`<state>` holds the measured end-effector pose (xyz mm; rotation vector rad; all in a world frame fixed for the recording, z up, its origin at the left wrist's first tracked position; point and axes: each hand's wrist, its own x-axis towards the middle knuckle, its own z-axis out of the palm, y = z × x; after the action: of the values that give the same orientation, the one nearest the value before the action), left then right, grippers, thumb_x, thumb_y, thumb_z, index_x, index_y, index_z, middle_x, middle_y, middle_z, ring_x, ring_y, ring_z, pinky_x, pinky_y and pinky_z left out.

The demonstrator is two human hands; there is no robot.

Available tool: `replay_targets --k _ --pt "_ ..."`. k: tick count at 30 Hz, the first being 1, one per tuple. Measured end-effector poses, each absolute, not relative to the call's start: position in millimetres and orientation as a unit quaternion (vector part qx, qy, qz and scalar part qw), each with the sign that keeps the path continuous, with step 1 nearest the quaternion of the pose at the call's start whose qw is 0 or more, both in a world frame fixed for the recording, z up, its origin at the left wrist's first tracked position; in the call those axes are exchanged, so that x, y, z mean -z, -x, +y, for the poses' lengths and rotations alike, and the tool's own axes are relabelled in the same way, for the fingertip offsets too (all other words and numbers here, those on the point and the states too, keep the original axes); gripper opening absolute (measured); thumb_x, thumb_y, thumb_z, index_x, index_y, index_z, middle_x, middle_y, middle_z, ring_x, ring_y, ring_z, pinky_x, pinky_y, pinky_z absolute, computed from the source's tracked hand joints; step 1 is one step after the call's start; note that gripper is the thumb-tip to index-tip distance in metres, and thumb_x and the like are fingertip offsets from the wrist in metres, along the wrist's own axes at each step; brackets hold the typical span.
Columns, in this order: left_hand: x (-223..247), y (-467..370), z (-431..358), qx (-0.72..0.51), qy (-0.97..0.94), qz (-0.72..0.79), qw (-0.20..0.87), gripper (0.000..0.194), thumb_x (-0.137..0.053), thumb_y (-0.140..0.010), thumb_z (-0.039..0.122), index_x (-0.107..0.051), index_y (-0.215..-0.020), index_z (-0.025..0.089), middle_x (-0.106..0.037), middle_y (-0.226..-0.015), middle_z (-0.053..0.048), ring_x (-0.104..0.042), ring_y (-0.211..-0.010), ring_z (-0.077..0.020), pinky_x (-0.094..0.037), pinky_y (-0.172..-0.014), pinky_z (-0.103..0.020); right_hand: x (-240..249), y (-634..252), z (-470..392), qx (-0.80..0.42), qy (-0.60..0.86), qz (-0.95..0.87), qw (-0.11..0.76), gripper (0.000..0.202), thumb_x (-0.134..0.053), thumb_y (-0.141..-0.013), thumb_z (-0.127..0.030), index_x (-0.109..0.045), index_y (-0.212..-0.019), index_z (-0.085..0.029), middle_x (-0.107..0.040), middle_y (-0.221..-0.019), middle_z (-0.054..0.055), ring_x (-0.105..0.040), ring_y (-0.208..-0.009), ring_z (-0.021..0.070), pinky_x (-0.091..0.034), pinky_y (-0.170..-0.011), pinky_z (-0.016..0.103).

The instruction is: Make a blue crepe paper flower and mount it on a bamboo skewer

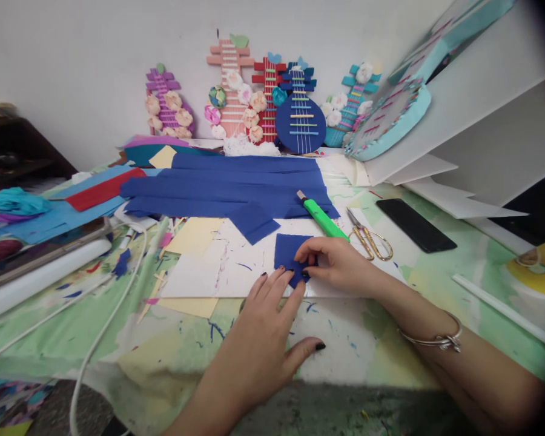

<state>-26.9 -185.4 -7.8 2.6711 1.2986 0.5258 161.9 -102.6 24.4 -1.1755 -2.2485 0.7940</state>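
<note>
A small square of dark blue paper lies on a white board in front of me. My left hand is spread flat, its fingertips on the lower edge of the square and its thumb held out to the side. Over the square's right part, my right hand is curled with thumb and fingers close together; what lies between them, if anything, is hidden. Just beyond it rests a green utility knife with its tip on long blue paper strips. Gold-handled scissors lie to its right.
A black phone and a white stick lie on the right. On the left are a white cable, paper scraps and a red strip. Decorated paper instruments, including a blue one, stand against the wall.
</note>
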Motion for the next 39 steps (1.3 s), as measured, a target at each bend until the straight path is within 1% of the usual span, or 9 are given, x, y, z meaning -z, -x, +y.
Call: replay_targets --k 10,13,17,22,28,32,35,37,39 --pt "6.7 26.8 -186.2 -0.174 -0.884 0.429 0.063 0.060 -0.044 -0.087 0.053 -0.038 -0.137 0.019 -0.038 -0.142 -0.015 -0.030 -0.134 -0.0315 -0.031 -0.107 -0.054 -18.7 -172.3 -97.5 -0.276 0.423 -0.830 0.238 0.023 -0.059 -0.071 -0.005 -0.063 -0.088 -0.020 -0.064 -0.090 0.005 -0.060 -0.082 0.0177 -0.050 -0.072 0.032" --pt "6.7 26.9 -186.1 -0.171 -0.885 0.428 0.062 0.060 -0.044 -0.087 0.053 -0.038 -0.136 0.019 -0.038 -0.143 -0.015 -0.030 -0.134 -0.0315 -0.031 -0.107 -0.054 -16.3 -177.3 -94.8 -0.274 0.429 -0.829 0.232 0.026 -0.057 -0.069 -0.004 -0.063 -0.087 -0.022 -0.064 -0.087 0.004 -0.060 -0.079 0.0178 -0.050 -0.069 0.032" --pt "6.3 26.7 -185.6 -0.170 -0.887 0.425 0.057 0.060 -0.045 -0.087 0.052 -0.039 -0.136 0.018 -0.038 -0.142 -0.015 -0.031 -0.134 -0.0310 -0.031 -0.107 -0.054 -20.3 -177.1 -95.1 -0.279 0.448 -0.816 0.238 0.032 -0.048 -0.067 0.002 -0.065 -0.084 -0.020 -0.064 -0.080 0.004 -0.059 -0.073 0.0169 -0.049 -0.067 0.031" --pt "5.4 26.9 -185.5 -0.181 -0.885 0.424 0.056 0.059 -0.049 -0.086 0.049 -0.039 -0.136 0.019 -0.039 -0.141 -0.015 -0.032 -0.133 -0.0313 -0.032 -0.106 -0.053 -36.1 -172.3 -104.8 -0.204 0.410 -0.853 0.251 0.027 -0.049 -0.073 -0.001 -0.068 -0.082 -0.019 -0.066 -0.082 0.004 -0.060 -0.077 0.0168 -0.050 -0.072 0.032" --pt "6.2 26.6 -186.5 -0.191 -0.884 0.422 0.066 0.057 -0.050 -0.086 0.047 -0.040 -0.134 0.018 -0.038 -0.142 -0.015 -0.034 -0.132 -0.0317 -0.033 -0.106 -0.053 -33.7 -166.5 -144.4 -0.121 0.367 -0.905 0.177 0.039 -0.043 -0.078 0.000 -0.066 -0.103 -0.018 -0.065 -0.105 0.009 -0.060 -0.095 0.0196 -0.052 -0.083 0.035" --pt "5.5 30.7 -185.3 -0.206 -0.880 0.417 0.093 0.063 -0.051 -0.085 0.046 -0.033 -0.135 0.013 -0.039 -0.140 -0.019 -0.034 -0.132 -0.0321 -0.033 -0.106 -0.053 -11.1 -168.1 -167.3 -0.063 0.397 -0.894 0.197 0.050 -0.042 -0.077 0.001 -0.054 -0.124 -0.012 -0.057 -0.124 0.017 -0.054 -0.114 0.0257 -0.048 -0.095 0.044" --pt "-2.0 36.2 -175.9 -0.220 -0.870 0.420 0.134 0.049 -0.044 -0.090 0.036 -0.035 -0.132 0.012 -0.047 -0.133 -0.018 -0.043 -0.125 -0.0280 -0.039 -0.102 -0.048 1.9 -171.3 -173.9 -0.058 0.408 -0.885 0.218 0.051 -0.040 -0.079 0.001 -0.052 -0.126 -0.014 -0.052 -0.131 0.017 -0.051 -0.120 0.0247 -0.047 -0.098 0.045" --pt "-9.8 38.4 -163.2 -0.218 -0.867 0.419 0.158 0.033 -0.037 -0.092 0.025 -0.043 -0.123 0.014 -0.055 -0.122 -0.014 -0.052 -0.114 -0.0238 -0.044 -0.096 -0.044 5.7 -172.3 -175.0 -0.060 0.408 -0.882 0.226 0.050 -0.039 -0.079 0.001 -0.055 -0.124 -0.016 -0.053 -0.131 0.016 -0.051 -0.121 0.0246 -0.047 -0.099 0.046" --pt "-17.3 38.2 -146.5 -0.211 -0.871 0.410 0.169 0.027 -0.036 -0.090 0.017 -0.050 -0.113 0.014 -0.061 -0.107 -0.011 -0.057 -0.102 -0.0221 -0.047 -0.089 -0.041 7.5 -172.0 -175.1 -0.060 0.409 -0.881 0.232 0.049 -0.039 -0.079 0.000 -0.056 -0.123 -0.016 -0.053 -0.131 0.016 -0.051 -0.121 0.0257 -0.046 -0.099 0.048"
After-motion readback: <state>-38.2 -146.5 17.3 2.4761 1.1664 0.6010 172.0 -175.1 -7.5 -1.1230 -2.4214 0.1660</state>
